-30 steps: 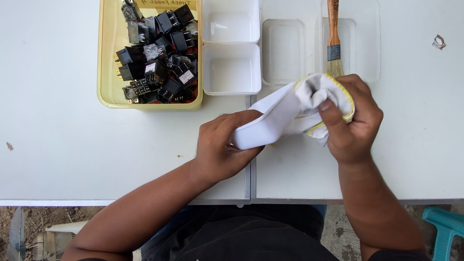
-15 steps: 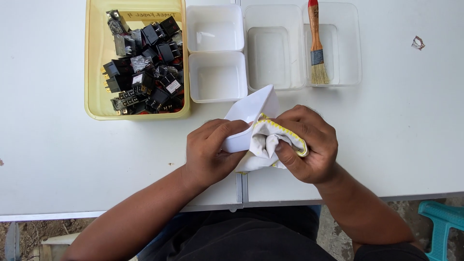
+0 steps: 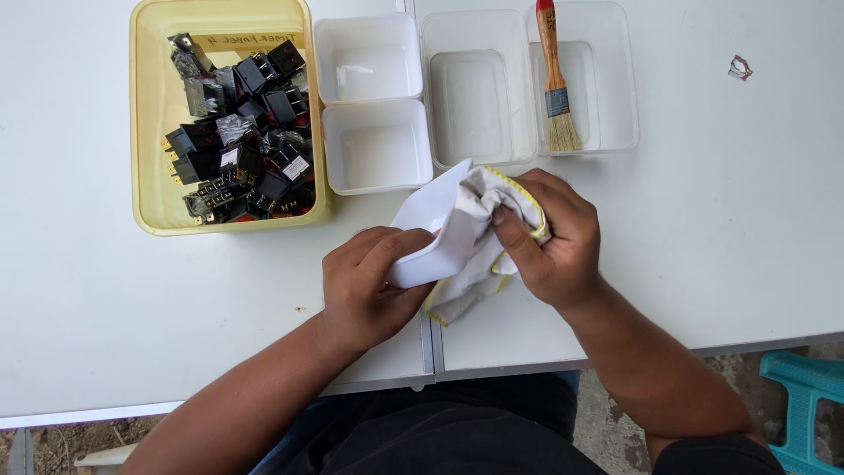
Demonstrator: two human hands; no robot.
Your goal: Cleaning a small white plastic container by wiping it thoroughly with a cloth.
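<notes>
The left hand (image 3: 365, 286) holds a small white tub (image 3: 435, 230) by its near end, with the fingers curled tight around it. The tub is tipped up on its side, just above the table, near the middle of the scene. The right hand (image 3: 549, 242) grips a white cloth (image 3: 479, 255) with a yellow edge, and its fingers are bunched around the cloth and press it into the open side of the tub. Part of the cloth hangs down under the tub and touches the white table (image 3: 721, 246). At the far left sits a yellow tray (image 3: 145, 132) full of little black plastic parts (image 3: 237, 132) with metal pins. Just to the right of the tray stand two small white square tubs (image 3: 374, 101), one behind the other. Right beside them are two clear tubs (image 3: 479, 88) side by side. A paintbrush (image 3: 556, 79) with a wooden handle lies in the right one, with its bristles pointing to the near side. A tiny scrap (image 3: 740, 67) lies on the table at the far right. A teal stool (image 3: 804, 405) shows at the near right corner, down on the ground.
</notes>
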